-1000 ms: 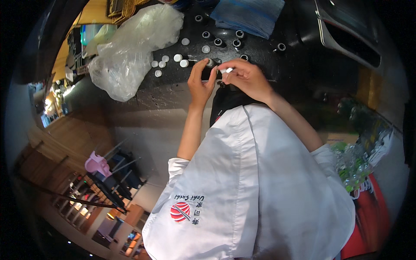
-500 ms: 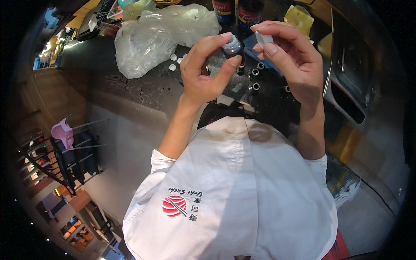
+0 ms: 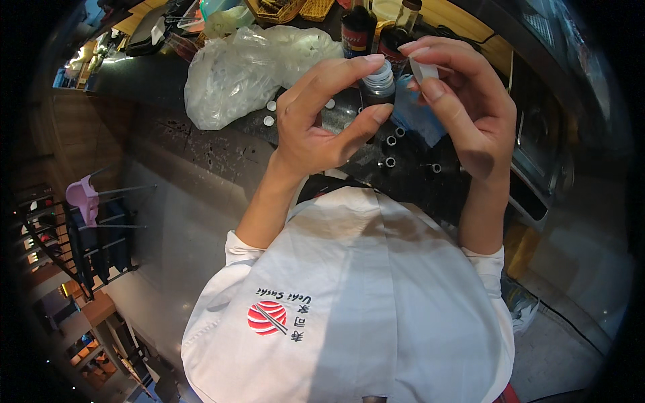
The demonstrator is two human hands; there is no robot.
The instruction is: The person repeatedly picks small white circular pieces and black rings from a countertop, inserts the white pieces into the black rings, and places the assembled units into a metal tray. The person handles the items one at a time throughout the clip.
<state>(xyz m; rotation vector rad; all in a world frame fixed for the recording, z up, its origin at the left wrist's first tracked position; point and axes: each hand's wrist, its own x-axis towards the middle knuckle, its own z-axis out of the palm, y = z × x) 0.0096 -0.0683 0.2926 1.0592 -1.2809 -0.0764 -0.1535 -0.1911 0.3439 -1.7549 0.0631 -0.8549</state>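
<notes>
Between the thumb and index finger of my left hand (image 3: 312,121) is a small clear bottle (image 3: 380,86) with dark contents and an uncapped, threaded neck. Close to its right, my right hand (image 3: 474,111) pinches a small white cap (image 3: 424,70) with thumb and fingertips. Cap and bottle neck are apart. On the dark table below stand several small open bottles (image 3: 391,162). Loose white caps (image 3: 269,121) lie to the left of my left hand, and one cap (image 3: 330,103) shows behind its fingers.
A clear plastic bag (image 3: 225,84) spreads across the table at the left. Behind my hands stand large dark labelled bottles (image 3: 356,37), with a blue plastic sheet (image 3: 418,113) in front of them. Wicker baskets (image 3: 277,9) sit at the back. A dark metal-edged unit (image 3: 544,161) is at the right.
The whole view has shifted slightly, showing more of the table's back. Both hands keep their grips, and the bottle and cap appear a little farther right.
</notes>
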